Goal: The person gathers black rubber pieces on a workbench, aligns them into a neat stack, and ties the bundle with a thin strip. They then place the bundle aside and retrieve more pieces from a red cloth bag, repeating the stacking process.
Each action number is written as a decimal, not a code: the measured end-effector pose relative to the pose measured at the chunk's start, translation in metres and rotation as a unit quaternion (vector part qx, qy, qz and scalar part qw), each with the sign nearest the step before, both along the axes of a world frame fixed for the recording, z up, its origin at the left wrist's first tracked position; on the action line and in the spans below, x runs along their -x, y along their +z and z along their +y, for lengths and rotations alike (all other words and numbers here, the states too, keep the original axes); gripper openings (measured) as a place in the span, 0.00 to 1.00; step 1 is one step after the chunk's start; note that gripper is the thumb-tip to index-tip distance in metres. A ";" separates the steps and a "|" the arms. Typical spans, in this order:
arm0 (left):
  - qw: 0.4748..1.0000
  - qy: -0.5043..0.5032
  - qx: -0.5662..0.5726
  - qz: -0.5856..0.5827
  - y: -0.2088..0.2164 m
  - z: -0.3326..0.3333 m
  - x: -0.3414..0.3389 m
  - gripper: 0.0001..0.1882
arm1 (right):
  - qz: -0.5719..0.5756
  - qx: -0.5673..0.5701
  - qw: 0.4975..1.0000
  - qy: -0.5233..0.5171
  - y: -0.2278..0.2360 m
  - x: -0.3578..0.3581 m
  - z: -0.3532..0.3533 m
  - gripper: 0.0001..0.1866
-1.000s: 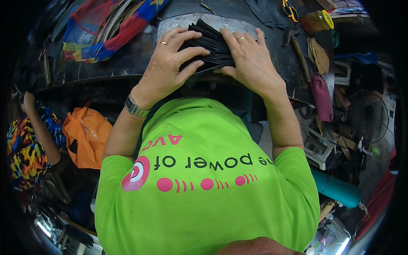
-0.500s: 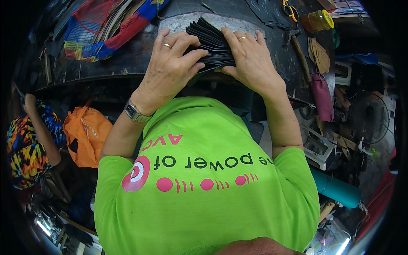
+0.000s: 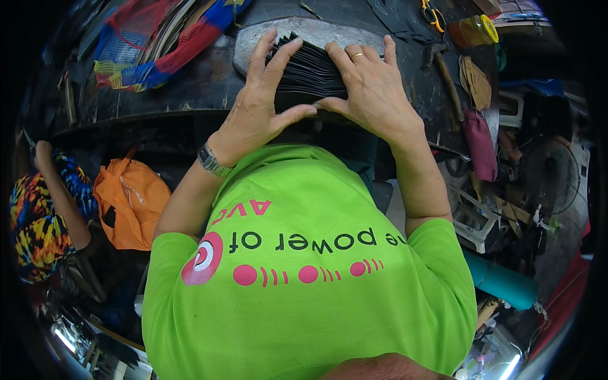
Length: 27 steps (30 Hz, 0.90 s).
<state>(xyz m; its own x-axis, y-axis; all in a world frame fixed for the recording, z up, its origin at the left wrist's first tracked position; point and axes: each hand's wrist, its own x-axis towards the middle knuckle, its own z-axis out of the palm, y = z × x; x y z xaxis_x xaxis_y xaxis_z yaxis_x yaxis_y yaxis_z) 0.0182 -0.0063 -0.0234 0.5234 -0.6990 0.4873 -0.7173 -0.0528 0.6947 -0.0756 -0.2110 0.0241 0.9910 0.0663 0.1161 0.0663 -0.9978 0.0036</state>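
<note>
Dark worktable with a pale slab near its front edge. Right hand: grasping the right side of a black stack, fingers over the top, thumb at the near edge. Left hand: unclenched and spread about the left side; how firmly its fingertips press cannot be told. The stack lies between the hands, at the slab's near side, its many thin leaves slightly fanned. It is probably light, bendable and not fragile, though smooth leaves may slide on one another; both sides, with thumbs at the near edge, seem the best hold. Beyond, to the right: hammer, scissors, jar; to the left, a mesh bag.
</note>
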 end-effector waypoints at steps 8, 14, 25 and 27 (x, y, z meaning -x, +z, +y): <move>0.997 -0.070 -0.021 0.018 -0.004 -0.017 -0.019 0.50 | 0.063 -0.022 0.997 0.028 0.010 -0.005 -0.008 0.45; 0.996 -0.077 -0.043 0.033 -0.003 -0.022 -0.028 0.34 | -0.008 -0.103 0.993 0.057 0.012 0.004 -0.029 0.39; 0.998 -0.044 -0.021 0.048 -0.001 -0.039 -0.019 0.37 | -0.193 -0.705 0.676 -0.096 -0.060 0.018 -0.034 0.49; 0.996 -0.050 -0.031 0.061 -0.001 -0.041 -0.020 0.37 | -0.184 -0.711 0.672 -0.098 -0.060 0.017 -0.030 0.48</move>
<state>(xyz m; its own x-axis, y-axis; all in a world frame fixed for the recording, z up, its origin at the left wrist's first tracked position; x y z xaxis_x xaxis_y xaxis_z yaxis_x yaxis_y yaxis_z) 0.0384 -0.0470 -0.0241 0.5024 -0.7773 0.3787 -0.6315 -0.0308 0.7747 -0.0929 -0.2412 -0.0362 0.8517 -0.4982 0.1625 0.1878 0.0006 -0.9822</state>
